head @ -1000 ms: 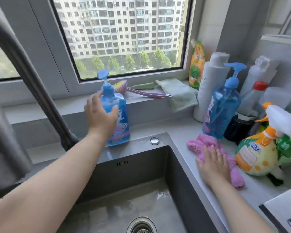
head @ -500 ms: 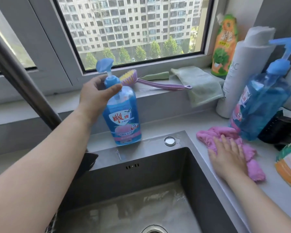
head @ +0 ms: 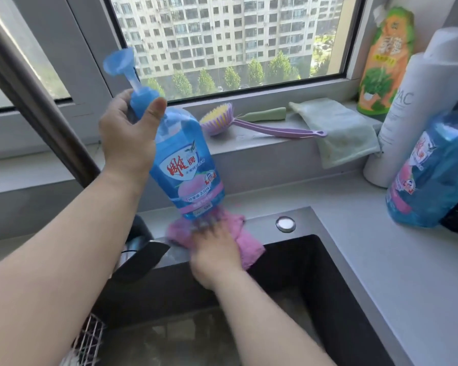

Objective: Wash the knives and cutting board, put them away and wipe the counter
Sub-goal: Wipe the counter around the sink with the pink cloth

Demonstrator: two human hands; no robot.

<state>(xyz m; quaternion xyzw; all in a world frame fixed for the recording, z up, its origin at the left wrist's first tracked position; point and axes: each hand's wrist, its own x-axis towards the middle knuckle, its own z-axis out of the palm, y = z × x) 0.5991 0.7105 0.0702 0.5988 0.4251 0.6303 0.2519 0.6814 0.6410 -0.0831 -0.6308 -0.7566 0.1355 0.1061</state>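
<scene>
I'm gripping the blue plastic pump bottle (head: 185, 165) by its neck with my left hand (head: 124, 138), pump tilting up-left; my right hand (head: 214, 252) is pressing flat-fingered on the pink fuzzy cloth (head: 249, 249).

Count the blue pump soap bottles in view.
2. One blue bottle in the left hand above the pink cloth; the other blue bottle on the counter, far right, cropped. More may be offscreen.

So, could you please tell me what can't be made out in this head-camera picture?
Head view:
Right hand: fingertips smeared by motion blur, partly behind the soap bottle.
Pink cloth: mostly under that hand.
Second blue bottle: cut off by the right edge.
Wire rack: cut off by the bottom edge.
</scene>
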